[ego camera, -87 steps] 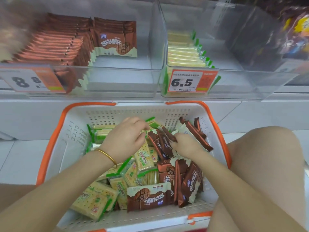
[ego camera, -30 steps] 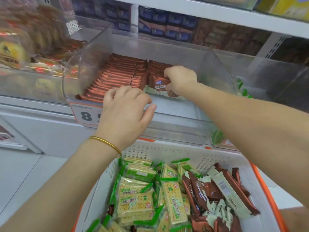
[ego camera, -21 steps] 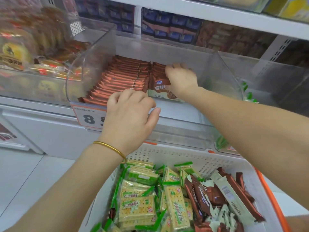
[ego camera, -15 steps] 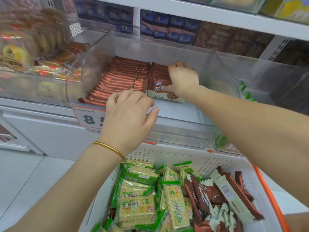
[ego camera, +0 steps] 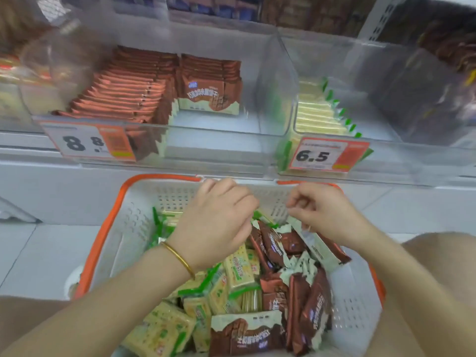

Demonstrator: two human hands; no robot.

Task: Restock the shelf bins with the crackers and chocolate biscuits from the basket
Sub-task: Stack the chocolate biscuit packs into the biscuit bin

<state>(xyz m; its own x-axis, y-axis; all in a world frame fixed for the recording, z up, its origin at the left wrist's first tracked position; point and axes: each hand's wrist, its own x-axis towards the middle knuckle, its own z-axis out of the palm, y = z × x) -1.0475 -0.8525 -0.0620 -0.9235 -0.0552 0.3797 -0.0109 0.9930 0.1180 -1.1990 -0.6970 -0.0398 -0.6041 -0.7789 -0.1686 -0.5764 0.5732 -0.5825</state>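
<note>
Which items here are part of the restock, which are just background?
Job: basket; chocolate biscuits; crackers; biscuit bin; cracker bin; left hand; right hand.
Background: price tags; snack bin far left; upper-shelf packs.

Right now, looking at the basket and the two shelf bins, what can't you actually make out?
- Left hand, head view: fingertips curl under, so any packet in them is hidden.
- Right hand: motion blur; a pinch on a wrapper edge can't be confirmed.
- Cracker bin: the 6.5 price tag covers its front row.
- Packet lettering in the basket: too blurred to read.
- Dark goods at the right edge: cut off, smeared.
</note>
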